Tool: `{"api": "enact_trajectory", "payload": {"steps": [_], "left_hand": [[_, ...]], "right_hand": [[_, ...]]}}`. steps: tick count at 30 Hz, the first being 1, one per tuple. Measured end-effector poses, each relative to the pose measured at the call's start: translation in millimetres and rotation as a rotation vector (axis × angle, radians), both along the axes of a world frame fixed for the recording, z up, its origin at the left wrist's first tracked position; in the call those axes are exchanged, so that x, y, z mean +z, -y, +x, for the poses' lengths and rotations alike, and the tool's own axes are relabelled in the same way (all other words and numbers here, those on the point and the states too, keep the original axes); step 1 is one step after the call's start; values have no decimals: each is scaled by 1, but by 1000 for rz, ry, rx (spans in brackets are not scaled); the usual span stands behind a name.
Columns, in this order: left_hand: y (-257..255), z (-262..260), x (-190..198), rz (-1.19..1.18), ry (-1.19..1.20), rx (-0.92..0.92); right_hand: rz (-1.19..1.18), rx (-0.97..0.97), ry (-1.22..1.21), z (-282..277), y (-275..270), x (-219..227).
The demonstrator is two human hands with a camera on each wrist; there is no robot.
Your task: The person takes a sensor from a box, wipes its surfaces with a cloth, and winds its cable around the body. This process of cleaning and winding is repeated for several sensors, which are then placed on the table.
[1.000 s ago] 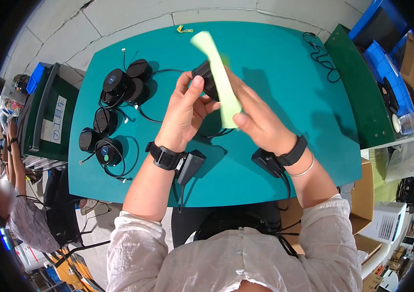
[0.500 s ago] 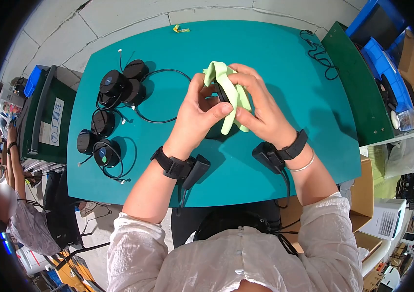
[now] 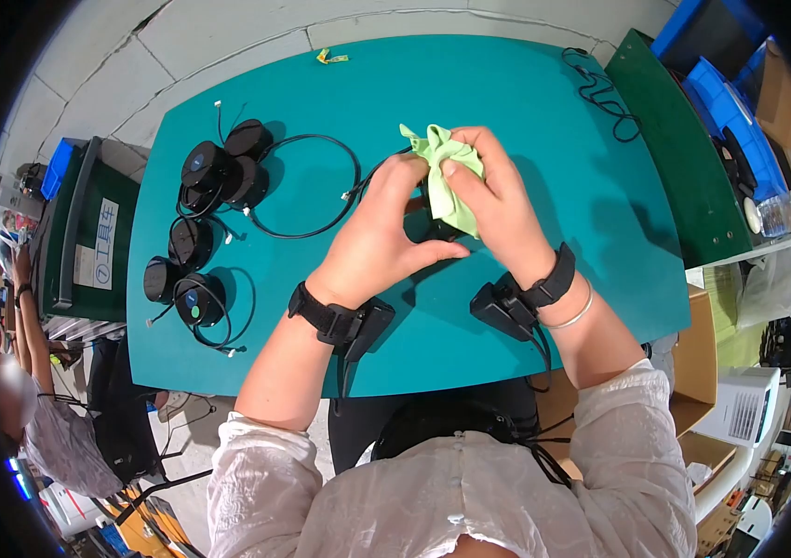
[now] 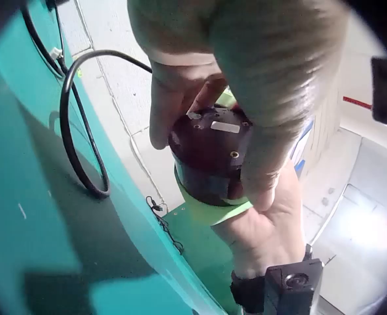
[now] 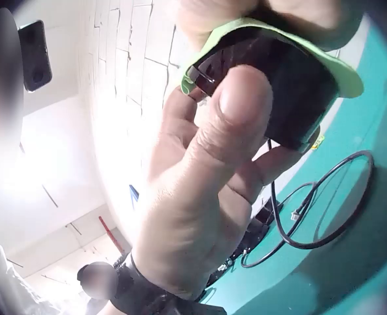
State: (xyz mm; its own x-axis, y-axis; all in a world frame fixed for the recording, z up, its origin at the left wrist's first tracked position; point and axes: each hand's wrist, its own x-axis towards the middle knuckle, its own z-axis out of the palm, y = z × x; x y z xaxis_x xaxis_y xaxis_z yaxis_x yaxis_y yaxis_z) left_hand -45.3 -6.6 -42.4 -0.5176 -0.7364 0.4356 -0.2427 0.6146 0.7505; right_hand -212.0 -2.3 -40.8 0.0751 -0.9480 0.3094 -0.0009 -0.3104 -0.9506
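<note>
Between the two hands is a black round puck-like device with a cable, mostly hidden in the head view. In the left wrist view its flat face shows small screws and a pale label. My left hand grips the device by its sides, thumb and fingers curled around it. A light green cloth is bunched over the device's far side. My right hand holds the cloth against it, thumb pressing on the folds. From the right wrist view, the cloth's edge wraps behind the dark casing.
Several similar black round devices with cables lie at the left of the green table. A coiled black cable is at the back right, a small yellow scrap at the back edge. Another person is at far left.
The cloth, first stretched out long beside the device, has been gathered and folded over it. The right hand now presses it there with the thumb, while the left hand's hold has turned.
</note>
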Motion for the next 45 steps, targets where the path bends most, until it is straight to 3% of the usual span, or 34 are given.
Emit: {"api": "enact_trajectory", "payload": {"steps": [3,5,10,12,13,15,17,19,20,23,25,27,30,31,32,33,35,37,39,41,45], "left_hand": [[-1,-1,-1,-106,91,41],[-1,-1,4,-90,92,5],[5,-1,-4,-19,-18,-138],[4,-3,-4,294,-443,-271],[4,-2,-1,292,-442,-271],[-2,4,9,563,-789,-255],[7,12,1,519,-775,-229],[10,13,3,951,-1055,-389],[15,14,-1,1200,-1294,-516],[16,10,-6,1308,-1346,-576],[20,7,-9,1329,-1331,-599],[16,2,-10,1358,-1321,-609],[12,-4,-6,1339,-1293,-567],[11,-6,-6,1223,-1184,-447],[10,-6,-7,1104,-1075,-333],[10,-5,-7,1106,-1072,-336],[8,-3,-9,805,-813,-122],[7,-4,-5,819,-897,-109],[9,-3,-5,490,-694,38],[9,-3,-4,455,-685,40],[11,-4,-10,200,-426,173]], "right_hand": [[36,-40,128,-2,6,-3],[252,12,306,-5,7,-4],[432,104,279,-29,21,-10],[493,175,281,-40,27,-12],[490,175,281,-42,27,-13],[352,39,446,-44,24,-13],[173,57,791,-57,40,-32],[186,39,999,-55,38,-21],[368,-69,920,-50,39,-12],[376,91,876,-41,30,-14],[340,64,860,-33,25,-9],[315,225,745,-30,18,-11],[325,273,576,-22,12,-11],[344,264,489,-18,10,-10],[322,255,502,-13,9,-8],[321,252,503,-12,8,-6],[312,180,493,-11,7,-5],[322,171,499,-10,7,-4],[332,160,507,-10,6,-5],[413,180,595,-11,5,-7],[462,142,665,-9,6,-7]]}}
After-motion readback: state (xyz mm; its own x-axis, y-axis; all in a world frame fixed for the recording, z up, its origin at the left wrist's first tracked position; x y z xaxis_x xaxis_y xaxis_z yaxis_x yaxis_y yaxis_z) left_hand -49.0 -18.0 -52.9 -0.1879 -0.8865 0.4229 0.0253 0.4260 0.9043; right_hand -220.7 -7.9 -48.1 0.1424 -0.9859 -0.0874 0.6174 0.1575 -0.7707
